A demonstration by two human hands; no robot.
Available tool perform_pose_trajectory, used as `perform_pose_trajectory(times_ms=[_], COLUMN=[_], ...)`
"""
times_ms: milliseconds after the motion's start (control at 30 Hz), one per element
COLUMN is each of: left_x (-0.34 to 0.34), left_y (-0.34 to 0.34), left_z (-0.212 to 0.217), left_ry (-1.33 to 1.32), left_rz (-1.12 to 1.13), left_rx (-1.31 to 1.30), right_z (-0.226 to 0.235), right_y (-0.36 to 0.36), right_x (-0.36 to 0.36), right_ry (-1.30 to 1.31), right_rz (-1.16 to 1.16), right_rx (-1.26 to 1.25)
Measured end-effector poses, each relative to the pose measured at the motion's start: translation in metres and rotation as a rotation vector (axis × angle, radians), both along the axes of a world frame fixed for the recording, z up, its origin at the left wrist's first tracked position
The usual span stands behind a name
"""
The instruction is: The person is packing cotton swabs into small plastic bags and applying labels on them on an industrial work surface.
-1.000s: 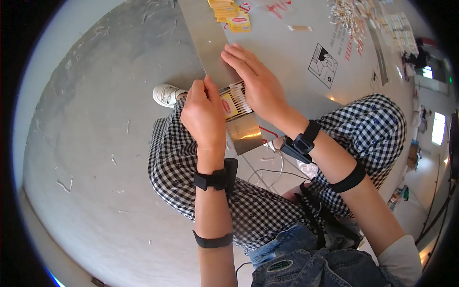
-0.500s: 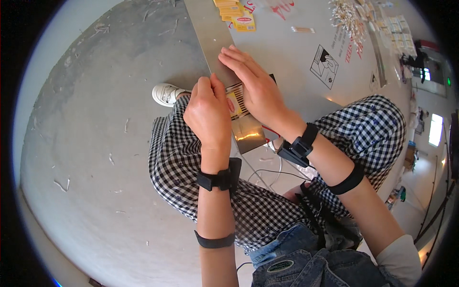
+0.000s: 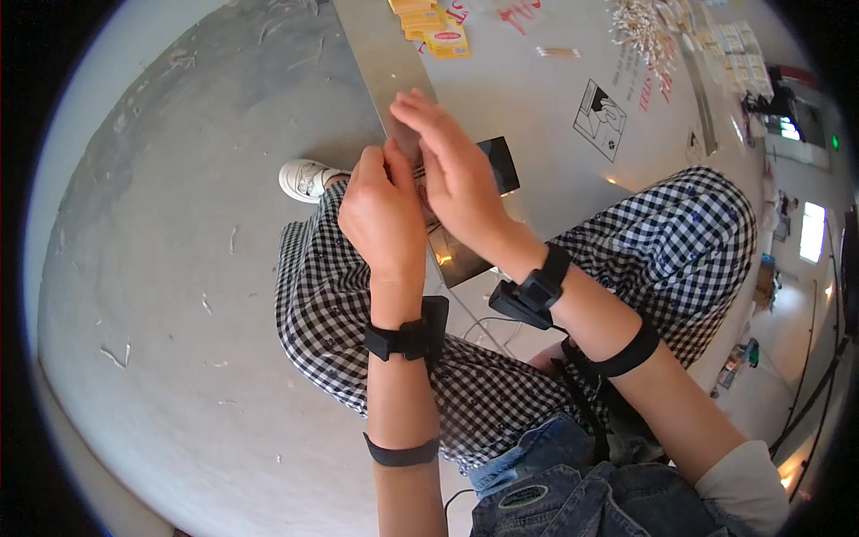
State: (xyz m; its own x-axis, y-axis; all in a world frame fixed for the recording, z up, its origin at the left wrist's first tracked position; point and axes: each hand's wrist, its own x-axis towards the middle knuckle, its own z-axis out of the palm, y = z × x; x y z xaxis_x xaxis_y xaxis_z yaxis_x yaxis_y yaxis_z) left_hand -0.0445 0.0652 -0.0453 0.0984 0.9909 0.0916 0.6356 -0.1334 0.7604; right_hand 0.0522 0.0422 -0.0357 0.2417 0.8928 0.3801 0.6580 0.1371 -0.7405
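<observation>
Your left hand (image 3: 383, 208) and right hand (image 3: 458, 174) meet at the surface (image 3: 546, 107) edge, fingers closed together around a small packet (image 3: 420, 179), mostly hidden between them, above a dark card (image 3: 465, 251).

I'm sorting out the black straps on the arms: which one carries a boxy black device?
The black wrist strap on the right hand's arm carries a boxy black device; the plain black elastic band higher up that forearm carries nothing.

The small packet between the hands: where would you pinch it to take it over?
Pinch the small packet by its upper edge, coming from the table side. The left hand and right hand cover its lower part and flanks, so probably only the top strip near the fingers stays free.
</observation>
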Motion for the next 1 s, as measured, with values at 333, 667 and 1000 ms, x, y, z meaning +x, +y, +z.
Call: perform_pose_trajectory(times_ms=[333,667,1000], left_x=[-0.021,-0.045,-0.05], left_y=[0.01,0.013,0.017], left_z=[-0.002,-0.009,-0.006], left_ry=[-0.316,-0.574,-0.581], left_rz=[0.117,-0.117,-0.187], left_rx=[-0.262,-0.434,-0.55], right_z=[0.033,0.035,0.051], right_y=[-0.071,-0.081,-0.036], right_x=[0.015,0.028,0.056], right_ry=[-0.372,-0.516,-0.353], right_rz=[0.26,0.284,0.243], right_rx=[-0.094,-0.29,-0.254])
